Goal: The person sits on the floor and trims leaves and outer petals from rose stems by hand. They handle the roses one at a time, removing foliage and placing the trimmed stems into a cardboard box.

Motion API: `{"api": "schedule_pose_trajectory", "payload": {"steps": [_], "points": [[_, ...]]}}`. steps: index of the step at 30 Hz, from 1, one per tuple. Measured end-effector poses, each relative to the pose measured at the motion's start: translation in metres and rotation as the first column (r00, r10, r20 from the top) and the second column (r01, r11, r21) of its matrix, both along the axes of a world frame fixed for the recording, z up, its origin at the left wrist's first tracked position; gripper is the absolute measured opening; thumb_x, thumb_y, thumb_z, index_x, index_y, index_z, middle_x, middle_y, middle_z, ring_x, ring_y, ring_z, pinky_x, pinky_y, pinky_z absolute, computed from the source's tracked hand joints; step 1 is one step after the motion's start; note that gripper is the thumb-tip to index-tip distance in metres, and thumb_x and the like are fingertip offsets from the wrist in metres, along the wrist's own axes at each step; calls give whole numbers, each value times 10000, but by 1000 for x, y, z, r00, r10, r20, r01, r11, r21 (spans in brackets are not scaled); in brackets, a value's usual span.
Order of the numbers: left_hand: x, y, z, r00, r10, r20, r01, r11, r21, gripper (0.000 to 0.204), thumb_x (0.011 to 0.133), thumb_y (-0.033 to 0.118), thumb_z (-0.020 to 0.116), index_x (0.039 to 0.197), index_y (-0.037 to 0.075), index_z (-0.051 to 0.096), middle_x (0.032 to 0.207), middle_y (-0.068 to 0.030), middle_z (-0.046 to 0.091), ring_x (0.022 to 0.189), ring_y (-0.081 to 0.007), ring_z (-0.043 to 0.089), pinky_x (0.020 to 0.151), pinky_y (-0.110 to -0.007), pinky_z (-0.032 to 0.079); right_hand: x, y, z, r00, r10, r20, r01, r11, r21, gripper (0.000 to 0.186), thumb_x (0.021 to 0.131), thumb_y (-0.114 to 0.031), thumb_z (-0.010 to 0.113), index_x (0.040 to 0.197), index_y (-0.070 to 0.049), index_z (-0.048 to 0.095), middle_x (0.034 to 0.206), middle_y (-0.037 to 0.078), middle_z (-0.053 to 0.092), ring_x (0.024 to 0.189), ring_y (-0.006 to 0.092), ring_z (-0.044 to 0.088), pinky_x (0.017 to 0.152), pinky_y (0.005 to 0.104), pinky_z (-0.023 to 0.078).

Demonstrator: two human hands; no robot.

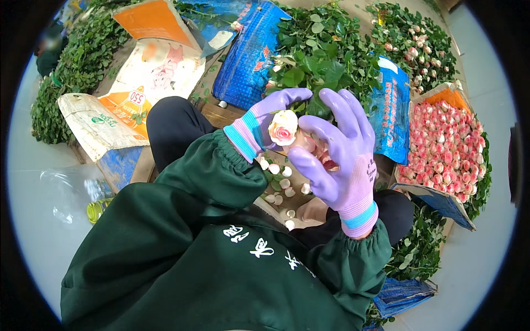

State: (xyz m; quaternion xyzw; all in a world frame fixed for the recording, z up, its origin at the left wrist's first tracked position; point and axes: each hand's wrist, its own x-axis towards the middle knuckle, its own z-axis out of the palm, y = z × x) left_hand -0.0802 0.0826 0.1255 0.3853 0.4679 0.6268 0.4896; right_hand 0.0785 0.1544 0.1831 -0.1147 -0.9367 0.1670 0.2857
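Both my hands wear lilac rubber-coated gloves with blue-striped pink cuffs. My left hand [264,118] curls behind a rose [283,128] with creamy outer petals and a pink centre. The bloom faces up toward me, and its stem is hidden by the hand and flower. My right hand [345,146] is just right of the bloom, with fingers spread and thumb apart. Loose pink petals [314,146] show between its thumb and forefinger; whether they touch the glove is unclear. Green leaves [326,71] spread just beyond both hands.
Fallen petals [289,192] lie below my hands between my knees. At right, a wrapped bundle of pink roses [441,149] stands beside a blue printed sheet [391,110]. Another blue sheet [243,60], printed cardboard [157,71] and leafy stems [83,66] lie ahead and left.
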Motion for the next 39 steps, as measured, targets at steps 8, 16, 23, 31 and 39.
{"api": "schedule_pose_trajectory", "payload": {"steps": [8, 16, 23, 31, 39], "points": [[18, 6, 23, 860, 197, 471, 22, 907, -421, 316, 941, 215, 384, 1221, 78, 435, 1080, -97, 559, 858, -215, 621, 705, -358, 550, -7, -2, -7, 992, -9, -128, -4, 995, -104, 219, 658, -126, 713, 862, -121, 633, 1188, 124, 514, 1142, 360, 458, 925, 459, 381], [5, 15, -41, 717, -5, 697, 157, 975, -155, 284, 918, 217, 461, 1163, 74, 470, 962, -101, 593, 842, -234, 614, 712, -392, 539, -5, -3, -1, 995, 50, -90, -59, 993, -102, 225, 695, -89, 697, 912, -93, 637, 1225, 132, 503, 1166, 372, 450, 952, 453, 382], [11, 14, -15, 689, 29, 724, 178, 962, -207, 233, 915, 223, 478, 1084, 65, 499, 899, -121, 597, 817, -242, 612, 724, -393, 529, -5, 1, -8, 972, 98, -212, -120, 989, -91, 213, 719, -59, 675, 929, -82, 649, 1189, 135, 540, 1143, 361, 482, 953, 430, 388], [7, 25, -20, 931, 101, 350, 3, 959, -283, 247, 904, 204, 508, 993, -10, 590, 830, -65, 610, 735, -154, 602, 628, -290, 510, -7, -4, -15, 933, 37, -359, -168, 925, -341, 201, 674, -48, 691, 869, -79, 654, 1113, 132, 562, 1061, 323, 535, 898, 412, 418], [-11, 34, -27, 899, 123, -419, -330, 820, -467, 414, 781, 361, 610, 913, -31, 622, 770, -109, 642, 664, -153, 593, 597, -299, 467, -4, 0, -13, 922, 97, -375, -204, 944, -259, 195, 728, -12, 653, 921, -35, 647, 1163, 165, 554, 1112, 303, 513, 943, 396, 387]]}}
